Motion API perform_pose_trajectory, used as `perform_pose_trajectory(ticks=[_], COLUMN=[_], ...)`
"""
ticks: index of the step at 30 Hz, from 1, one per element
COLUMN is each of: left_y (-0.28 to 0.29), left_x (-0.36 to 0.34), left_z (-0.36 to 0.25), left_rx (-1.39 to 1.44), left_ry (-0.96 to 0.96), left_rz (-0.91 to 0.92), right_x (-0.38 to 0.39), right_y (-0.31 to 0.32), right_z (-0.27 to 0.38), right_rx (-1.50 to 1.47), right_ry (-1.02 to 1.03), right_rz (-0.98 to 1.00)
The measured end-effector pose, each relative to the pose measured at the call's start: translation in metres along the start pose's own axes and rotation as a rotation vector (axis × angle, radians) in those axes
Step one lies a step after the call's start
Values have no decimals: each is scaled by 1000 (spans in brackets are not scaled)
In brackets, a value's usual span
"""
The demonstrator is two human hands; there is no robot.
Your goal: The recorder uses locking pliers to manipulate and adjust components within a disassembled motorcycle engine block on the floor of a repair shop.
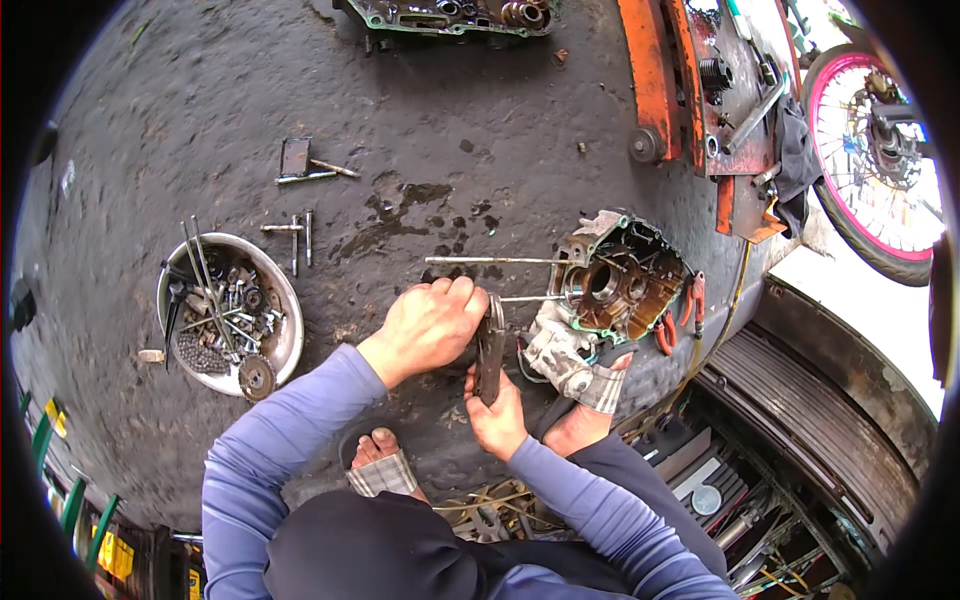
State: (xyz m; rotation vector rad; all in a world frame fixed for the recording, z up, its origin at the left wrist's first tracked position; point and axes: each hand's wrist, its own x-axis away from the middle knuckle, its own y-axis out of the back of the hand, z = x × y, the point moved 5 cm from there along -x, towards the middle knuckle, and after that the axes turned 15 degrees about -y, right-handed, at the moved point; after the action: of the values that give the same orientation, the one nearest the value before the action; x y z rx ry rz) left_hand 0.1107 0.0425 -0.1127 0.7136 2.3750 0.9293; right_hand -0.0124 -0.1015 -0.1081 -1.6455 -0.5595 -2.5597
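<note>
I crouch on a dark, oily floor. My right hand (496,410) grips the lower end of a flat, dark, greasy metal part (490,345) held upright. My left hand (430,322) is closed over its top edge. Just right of it lies an open engine crankcase half (620,285) with long studs (490,261) sticking out to the left. A dirty rag (560,360) lies against the case, and my sandalled right foot (590,400) presses on it.
A metal bowl (285,345) of bolts, chain, a sprocket and tools sits at left. Loose bolts and a small plate (295,157) lie beyond it. Red-handled pliers (690,305) are beside the case. An orange metal stand (660,80), a pink-rimmed wheel (870,150) and another engine part (450,15) stand further off.
</note>
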Motion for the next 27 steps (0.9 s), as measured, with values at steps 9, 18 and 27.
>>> perform_pose_trajectory(ticks=[9, 18, 27], left_y=[2, 6, -1], left_x=[-9, -20, -9], left_z=[15, 11, -4], left_rx=[299, 336, 52], left_ry=[91, 142, 29], left_rz=[296, 344, 72], right_x=[48, 10, 4], right_y=[36, 21, 7], right_z=[110, 9, 10], right_rx=[113, -212, 122], right_ry=[-762, -150, 22], right_rz=[263, 178, -107])
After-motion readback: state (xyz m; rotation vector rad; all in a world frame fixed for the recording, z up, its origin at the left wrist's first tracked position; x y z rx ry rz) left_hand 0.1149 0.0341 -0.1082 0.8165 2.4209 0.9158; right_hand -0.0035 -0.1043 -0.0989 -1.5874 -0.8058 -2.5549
